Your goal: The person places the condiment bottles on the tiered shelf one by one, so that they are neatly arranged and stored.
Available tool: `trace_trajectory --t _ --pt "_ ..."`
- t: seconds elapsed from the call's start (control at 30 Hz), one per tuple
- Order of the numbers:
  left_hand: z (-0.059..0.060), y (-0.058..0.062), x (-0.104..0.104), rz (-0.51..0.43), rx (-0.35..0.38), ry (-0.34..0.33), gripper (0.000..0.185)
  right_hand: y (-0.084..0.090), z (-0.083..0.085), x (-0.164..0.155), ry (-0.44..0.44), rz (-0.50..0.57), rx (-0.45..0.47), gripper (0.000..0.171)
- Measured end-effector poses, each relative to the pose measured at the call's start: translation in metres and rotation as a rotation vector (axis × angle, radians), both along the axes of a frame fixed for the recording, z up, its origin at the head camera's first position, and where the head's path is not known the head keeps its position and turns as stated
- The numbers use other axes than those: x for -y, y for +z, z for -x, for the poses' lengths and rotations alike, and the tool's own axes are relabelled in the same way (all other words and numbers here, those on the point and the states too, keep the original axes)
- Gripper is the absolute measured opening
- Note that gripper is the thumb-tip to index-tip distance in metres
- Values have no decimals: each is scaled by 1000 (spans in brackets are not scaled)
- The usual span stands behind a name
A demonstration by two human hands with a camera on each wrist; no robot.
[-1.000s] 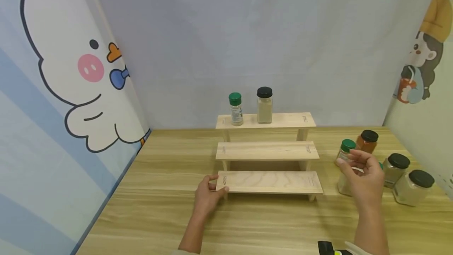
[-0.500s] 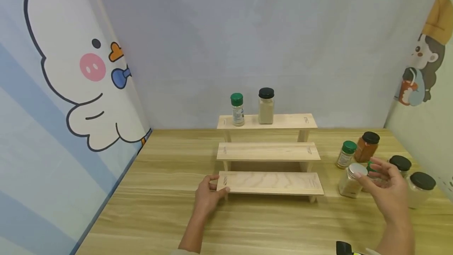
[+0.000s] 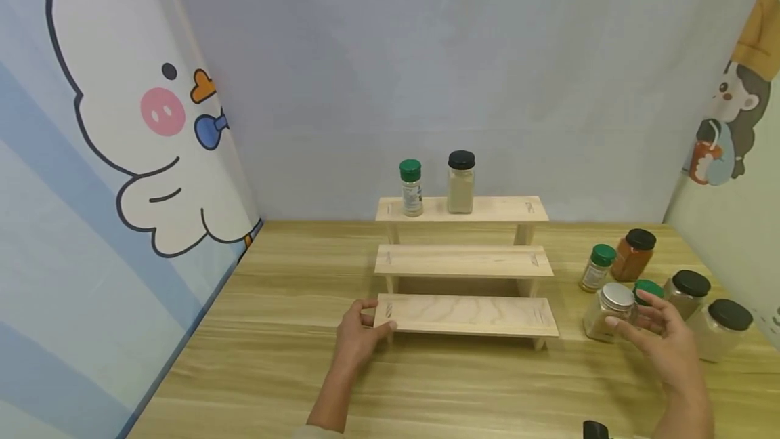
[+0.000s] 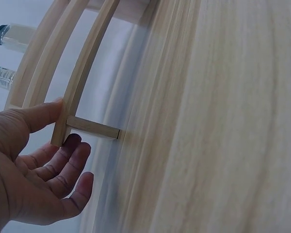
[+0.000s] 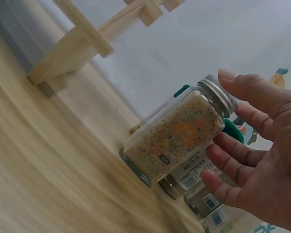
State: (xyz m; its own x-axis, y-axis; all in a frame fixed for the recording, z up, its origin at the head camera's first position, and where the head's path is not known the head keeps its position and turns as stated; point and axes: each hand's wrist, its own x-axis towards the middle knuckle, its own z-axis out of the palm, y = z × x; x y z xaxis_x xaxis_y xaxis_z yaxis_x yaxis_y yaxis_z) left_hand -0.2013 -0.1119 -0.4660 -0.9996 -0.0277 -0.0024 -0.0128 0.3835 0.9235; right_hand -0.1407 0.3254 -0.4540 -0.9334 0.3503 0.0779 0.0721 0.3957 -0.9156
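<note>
My left hand holds the left end of the lowest step of a three-step wooden rack, thumb on top and fingers below. In the left wrist view, that thumb lies against the board's edge. My right hand is beside a silver-lidded spice jar, its thumb near the jar and its fingers spread behind. From the right wrist, this jar shows pale grains and a printed label; the hand's fingers are not closed round it. A green-capped bottle stands just behind, partly hidden.
On the top step stand a green-capped bottle and a black-lidded jar. Right of the rack are another green-capped bottle, an orange-brown spice jar and two black-lidded jars, one at the right end. A grey curtain hangs behind.
My right hand has moved right from over the jars, then down and slightly left to the silver-lidded jar. The left hand keeps its hold on the rack.
</note>
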Motion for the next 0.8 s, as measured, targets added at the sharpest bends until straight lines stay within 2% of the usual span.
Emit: trace_trajectory --t 0.13,0.33,0.57,0.8 --pt "-1 -1 -1 2 7 -4 59 -12 4 -2 19 -12 23 81" --pt "0 -2 -2 5 2 3 57 -15 6 7 -36 -44 83 89" --pt "-1 -1 0 -6 0 -3 59 -16 13 16 -106 -12 61 85" --pt "1 -3 1 -5 -4 -13 59 -14 17 24 -187 -35 72 80"
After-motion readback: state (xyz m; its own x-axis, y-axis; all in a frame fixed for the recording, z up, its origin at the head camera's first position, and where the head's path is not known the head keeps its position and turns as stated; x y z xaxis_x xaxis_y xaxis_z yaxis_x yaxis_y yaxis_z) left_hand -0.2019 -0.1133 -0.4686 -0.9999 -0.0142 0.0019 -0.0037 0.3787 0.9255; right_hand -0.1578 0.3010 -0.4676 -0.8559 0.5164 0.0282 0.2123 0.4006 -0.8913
